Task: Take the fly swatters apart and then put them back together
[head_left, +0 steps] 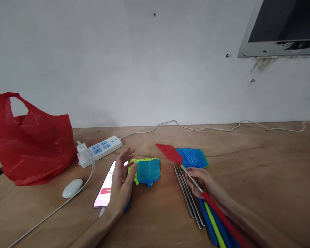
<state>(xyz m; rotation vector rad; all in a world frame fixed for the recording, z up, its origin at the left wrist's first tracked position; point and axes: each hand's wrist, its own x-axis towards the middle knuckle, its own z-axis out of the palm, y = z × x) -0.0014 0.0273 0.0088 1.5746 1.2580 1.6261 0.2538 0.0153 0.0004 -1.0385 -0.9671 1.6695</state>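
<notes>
My right hand [201, 181] is closed on the metal shaft of a red fly swatter [169, 153], whose head is lifted above the wooden table [248, 165]. Under it lie blue and green fly swatters [193, 157] with several metal rods [189, 199] and coloured handles [212, 224]. My left hand [122, 182] hovers with its fingers spread, holding nothing, just left of a blue swatter head on a yellow-green one [147, 170]. A lit phone [105, 189] lies partly under that hand.
A red plastic bag [31, 141] stands at the far left. A white power strip [100, 148] with a plug and cables runs along the back. A white oval object [72, 188] lies near a cable. A white wall closes the table's far edge.
</notes>
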